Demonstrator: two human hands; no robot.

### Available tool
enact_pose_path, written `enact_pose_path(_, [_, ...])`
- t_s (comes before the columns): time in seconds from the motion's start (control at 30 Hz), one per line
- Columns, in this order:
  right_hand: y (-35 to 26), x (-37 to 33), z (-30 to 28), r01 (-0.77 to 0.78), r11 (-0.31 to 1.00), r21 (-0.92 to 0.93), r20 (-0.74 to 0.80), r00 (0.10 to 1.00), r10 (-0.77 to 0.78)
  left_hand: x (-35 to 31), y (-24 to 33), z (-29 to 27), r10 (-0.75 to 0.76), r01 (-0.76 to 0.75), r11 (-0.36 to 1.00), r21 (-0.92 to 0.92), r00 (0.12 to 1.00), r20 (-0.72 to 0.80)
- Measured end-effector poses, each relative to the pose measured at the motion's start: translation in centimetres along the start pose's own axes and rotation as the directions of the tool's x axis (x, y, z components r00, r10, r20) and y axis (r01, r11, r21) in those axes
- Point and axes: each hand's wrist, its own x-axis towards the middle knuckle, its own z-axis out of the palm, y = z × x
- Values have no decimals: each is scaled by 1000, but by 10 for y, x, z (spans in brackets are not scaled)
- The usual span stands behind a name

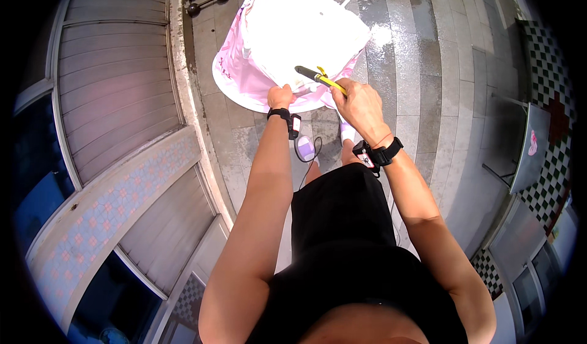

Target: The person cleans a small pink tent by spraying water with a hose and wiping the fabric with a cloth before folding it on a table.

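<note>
A large pink and white cloth cover (263, 90) spreads out before me, its white middle washed out by glare. Short white tabs stick out along its far edge. At the near edge, the fingers of my left hand (280, 97) are closed on the cloth. My right hand (361, 107) grips a yellow-handled tool (322, 81) with a dark rounded end and a small yellow piece standing off its side. The dark end points left over the white part; whether it touches the cloth I cannot tell.
Grey paving slabs (406, 93) surround the cloth, shiny and wet at the far right. Two dark dumbbells (208, 3) lie at the far left beside a wall. A folding table (529, 148) stands at the right. My feet are just below the cloth, with a thin cable (319, 150) beside them.
</note>
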Motion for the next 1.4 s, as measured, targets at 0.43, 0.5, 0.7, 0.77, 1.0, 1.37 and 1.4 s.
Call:
enact_pose_path(0.43, [-9, 25, 23, 25, 998, 51, -14, 1000, -24, 6, 0, 13, 20, -13, 990, 142, 999, -50])
enact_pose_path(0.5, [-8, 22, 19, 26, 999, 45, -7, 1000, -25, 7, -4, 13, 29, -20, 995, 101, 996, -88])
enact_pose_path(0.7, [-14, 28, 14, 16, 994, 106, -64, 998, -9, 20, -24, 20, 102, -72, 977, 203, 985, -140])
enact_pose_path(0.77, [-13, 29, 16, 16, 996, 92, -89, 996, -8, 24, -34, 21, 129, -94, 976, 197, 976, -177])
enact_pose_path(1.0, [-12, 32, 13, -4, 994, 108, -60, 998, 10, 9, -23, 18, 184, -128, 947, 295, 968, -170])
enact_pose_path(1.37, [-22, 37, 16, 26, 987, 158, -86, 996, -12, -16, -12, 16, 173, -121, 941, 316, 975, -142])
enact_pose_path(1.4, [-22, 36, 17, 31, 986, 166, -93, 996, -16, -13, -15, 14, 165, -115, 939, 323, 978, -130])
